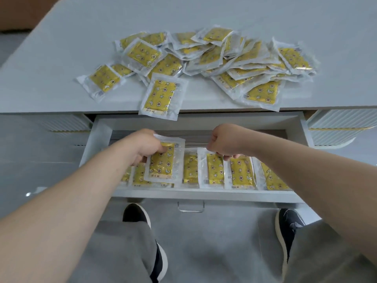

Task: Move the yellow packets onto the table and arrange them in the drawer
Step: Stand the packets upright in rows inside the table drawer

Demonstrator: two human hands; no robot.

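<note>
A heap of yellow packets (214, 60) in clear wrappers lies on the grey table (61, 48). One packet (162, 97) hangs over the table's front edge. Below it the white drawer (204, 194) is pulled out, with a row of several packets (240, 170) lying side by side inside. My left hand (142, 147) grips a yellow packet (163, 162) at its top left corner, just over the row's left part. My right hand (226, 140) has its fingers curled down, pinching the top edges of the packets in the row's middle.
The drawer's metal handle (190, 207) sticks out toward me. Ribbed white drawer fronts (336, 123) flank the open drawer on both sides. My legs in grey trousers and dark shoes (289, 223) stand on the grey floor below.
</note>
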